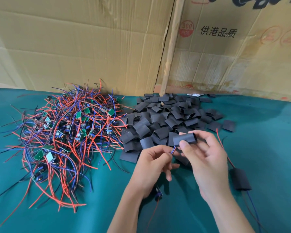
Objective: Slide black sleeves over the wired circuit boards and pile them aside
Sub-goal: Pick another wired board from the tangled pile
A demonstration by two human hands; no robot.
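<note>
My right hand (207, 158) pinches a black sleeve (185, 138) between thumb and fingers, held above the table. My left hand (153, 163) pinches the blue and red wires (173, 149) whose ends meet the sleeve's left opening. The circuit board (158, 194) on those wires hangs below my left wrist. A tangled heap of wired circuit boards (62, 132) lies at the left. A pile of loose black sleeves (166, 118) sits in the middle, behind my hands. One sleeved board (240, 179) with trailing wires lies to the right of my right hand.
Green cloth (267, 148) covers the table. Flattened cardboard boxes (107, 47) stand as a wall along the back edge. A wooden strip (172, 47) leans between the cardboard sheets.
</note>
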